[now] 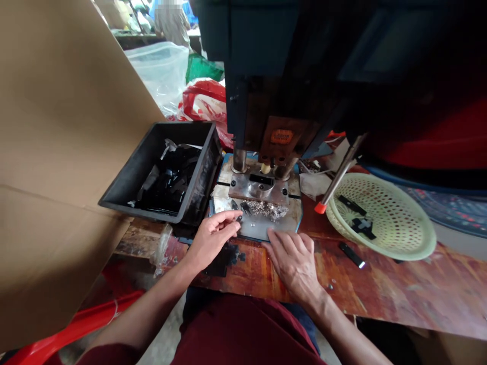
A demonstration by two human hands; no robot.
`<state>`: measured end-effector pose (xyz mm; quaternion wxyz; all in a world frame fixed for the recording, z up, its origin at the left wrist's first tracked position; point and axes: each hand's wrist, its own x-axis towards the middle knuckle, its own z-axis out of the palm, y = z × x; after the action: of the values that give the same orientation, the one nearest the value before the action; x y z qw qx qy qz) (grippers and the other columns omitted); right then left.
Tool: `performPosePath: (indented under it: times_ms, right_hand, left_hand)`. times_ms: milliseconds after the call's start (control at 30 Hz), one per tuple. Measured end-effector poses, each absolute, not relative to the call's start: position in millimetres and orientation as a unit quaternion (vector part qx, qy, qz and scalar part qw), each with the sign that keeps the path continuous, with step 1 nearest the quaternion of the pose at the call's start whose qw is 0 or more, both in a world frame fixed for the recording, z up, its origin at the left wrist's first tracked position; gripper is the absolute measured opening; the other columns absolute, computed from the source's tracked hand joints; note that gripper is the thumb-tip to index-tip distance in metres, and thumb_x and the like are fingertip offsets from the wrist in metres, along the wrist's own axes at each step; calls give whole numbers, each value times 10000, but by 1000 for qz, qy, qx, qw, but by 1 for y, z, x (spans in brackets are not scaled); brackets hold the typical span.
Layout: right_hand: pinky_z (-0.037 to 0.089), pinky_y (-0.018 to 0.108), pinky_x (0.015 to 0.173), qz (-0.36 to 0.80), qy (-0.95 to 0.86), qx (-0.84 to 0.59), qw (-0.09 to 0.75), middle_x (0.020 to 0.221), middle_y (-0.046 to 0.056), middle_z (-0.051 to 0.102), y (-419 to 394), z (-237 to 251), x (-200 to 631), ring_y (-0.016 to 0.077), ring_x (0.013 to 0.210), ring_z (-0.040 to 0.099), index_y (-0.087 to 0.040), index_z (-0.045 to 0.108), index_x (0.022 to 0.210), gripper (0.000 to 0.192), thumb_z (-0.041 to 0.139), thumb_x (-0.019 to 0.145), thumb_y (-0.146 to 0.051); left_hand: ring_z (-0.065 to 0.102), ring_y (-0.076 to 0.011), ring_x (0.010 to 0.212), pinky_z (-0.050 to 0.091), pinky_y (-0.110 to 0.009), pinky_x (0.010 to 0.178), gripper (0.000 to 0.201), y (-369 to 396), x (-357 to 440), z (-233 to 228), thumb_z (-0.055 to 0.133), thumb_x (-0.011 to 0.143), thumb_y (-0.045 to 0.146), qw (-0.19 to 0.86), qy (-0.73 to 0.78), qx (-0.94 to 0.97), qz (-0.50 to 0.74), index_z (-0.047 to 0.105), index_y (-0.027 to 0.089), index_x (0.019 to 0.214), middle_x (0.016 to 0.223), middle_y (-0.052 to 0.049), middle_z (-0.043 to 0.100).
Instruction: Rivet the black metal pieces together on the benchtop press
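My left hand (213, 237) pinches a small black piece (239, 219) between thumb and fingertips, over the left front of the press's metal base plate (262, 230). My right hand (293, 258) rests at the plate's front edge, fingers bent and slightly apart, with nothing visible in it. Small shiny metal parts (268, 209) lie heaped on the plate, a few loose ones in front, and little black pieces (245, 207) at their left. Behind the heap, a steel die block (261, 190) sits under the press head (283, 134), with a black part (262, 179) on it.
A black bin (194, 180) of dark parts stands left, beside a cardboard sheet (64, 126). On the right, a pale green basket (403, 223) holds black parts; another black part (352, 255) lies on the wooden table (380, 294). A red-tipped lever (338, 180) juts between press and basket.
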<state>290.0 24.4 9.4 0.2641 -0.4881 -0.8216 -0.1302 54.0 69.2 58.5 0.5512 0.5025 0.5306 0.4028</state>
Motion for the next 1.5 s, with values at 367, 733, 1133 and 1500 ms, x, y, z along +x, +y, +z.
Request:
performPosePath:
  times_ms: [367, 733, 1133, 1500]
  right_hand:
    - [452, 383, 860, -99, -860, -426, 265, 951, 73, 694, 35, 4, 289, 222, 893, 585, -182, 679, 1065, 186, 503, 1041, -129]
    - [489, 386, 860, -19, -820, -474, 319, 990, 80, 719, 39, 10, 297, 220, 921, 645, -210, 698, 1138, 178, 558, 1034, -173]
    - [472, 364, 836, -61, -841, -443, 305, 921, 57, 714, 49, 13, 295, 204, 876, 629, -210, 695, 1062, 116, 617, 994, -160]
    - [411, 392, 828, -158, -759, -507, 377, 924, 72, 710, 162, 58, 277, 232, 883, 594, -224, 727, 972, 156, 589, 1020, -280]
  left_hand:
    - [606, -128, 660, 547, -291, 704, 392, 83, 47, 63, 868, 752, 386, 612, 493, 392, 477, 748, 165, 1052, 730, 13, 670]
    - [662, -150, 719, 538, -289, 704, 281, 77, 31, 55, 854, 771, 355, 602, 499, 391, 485, 781, 176, 976, 818, -35, 750]
    - [636, -131, 654, 416, -249, 605, 240, 80, 32, 54, 845, 755, 356, 606, 513, 378, 477, 749, 177, 883, 734, -10, 707]
    - [674, -160, 747, 435, -266, 648, 244, 82, 34, 53, 846, 793, 379, 611, 485, 394, 486, 767, 178, 906, 823, -44, 749]
